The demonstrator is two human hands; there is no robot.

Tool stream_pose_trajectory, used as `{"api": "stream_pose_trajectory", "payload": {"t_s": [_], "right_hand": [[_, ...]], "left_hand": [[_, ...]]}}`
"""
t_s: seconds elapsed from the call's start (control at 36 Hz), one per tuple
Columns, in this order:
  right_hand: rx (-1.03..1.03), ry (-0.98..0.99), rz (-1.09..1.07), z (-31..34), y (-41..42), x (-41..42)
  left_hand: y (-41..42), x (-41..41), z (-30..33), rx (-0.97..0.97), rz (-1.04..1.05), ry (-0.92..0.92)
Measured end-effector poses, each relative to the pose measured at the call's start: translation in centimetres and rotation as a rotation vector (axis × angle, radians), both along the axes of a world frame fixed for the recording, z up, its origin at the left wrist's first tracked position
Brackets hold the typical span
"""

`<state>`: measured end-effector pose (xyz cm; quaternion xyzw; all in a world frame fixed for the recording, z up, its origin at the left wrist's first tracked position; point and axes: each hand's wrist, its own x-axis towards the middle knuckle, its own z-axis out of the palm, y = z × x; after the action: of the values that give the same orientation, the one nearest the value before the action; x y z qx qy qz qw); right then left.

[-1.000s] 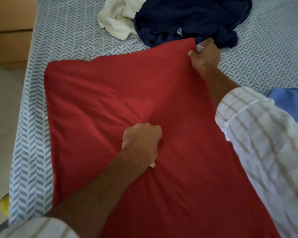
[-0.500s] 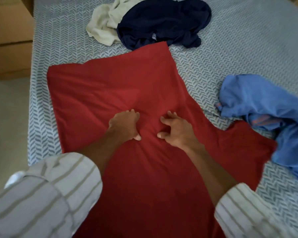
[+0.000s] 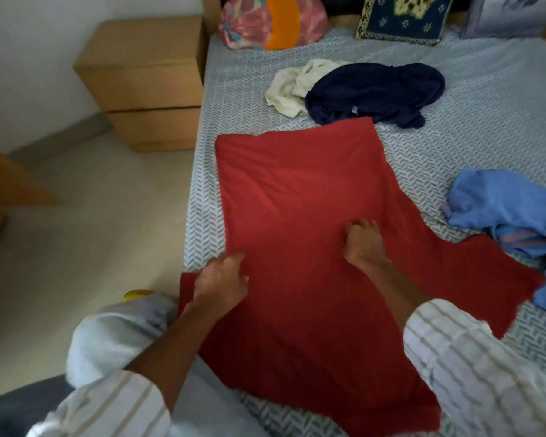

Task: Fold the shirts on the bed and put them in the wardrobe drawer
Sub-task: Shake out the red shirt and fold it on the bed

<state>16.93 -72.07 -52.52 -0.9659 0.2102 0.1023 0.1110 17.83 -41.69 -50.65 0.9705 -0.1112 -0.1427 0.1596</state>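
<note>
Now both hands rest on the red shirt (image 3: 297, 190) spread across the bed (image 3: 470, 127): left hand (image 3: 221, 280) with fingers loosely curled, right hand (image 3: 363, 242) pressing down, fingers bent.

Bare bedsheet (image 3: 473, 127) lies open right of the red shirt (image 3: 297, 190), between navy shirt (image 3: 375, 93) and blue shirt (image 3: 511, 212).

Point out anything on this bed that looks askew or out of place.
The red shirt lies spread but skewed, its near left edge hanging over the side of the bed. The navy, cream and blue shirts sit crumpled and unfolded. Nothing looks damaged.
</note>
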Motion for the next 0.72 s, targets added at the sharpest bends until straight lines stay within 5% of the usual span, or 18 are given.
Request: {"api": "stream_pose_trajectory", "payload": {"t_s": [0.22,0.39,0.72], "right_hand": [[0.191,-0.224,0.128,0.3,12.7,-6.9],[0.322,-0.387,0.409,-0.1,21.2,-11.1],[0.286,-0.108,0.700,-2.1,27.9,-12.1]], "left_hand": [[6.5,-3.7,0.2,-0.013,0.246,-0.122],[10.3,-3.4,0.8,-0.333,0.650,0.279],[11.9,-3.7,-0.1,-0.457,0.685,0.481]]}}
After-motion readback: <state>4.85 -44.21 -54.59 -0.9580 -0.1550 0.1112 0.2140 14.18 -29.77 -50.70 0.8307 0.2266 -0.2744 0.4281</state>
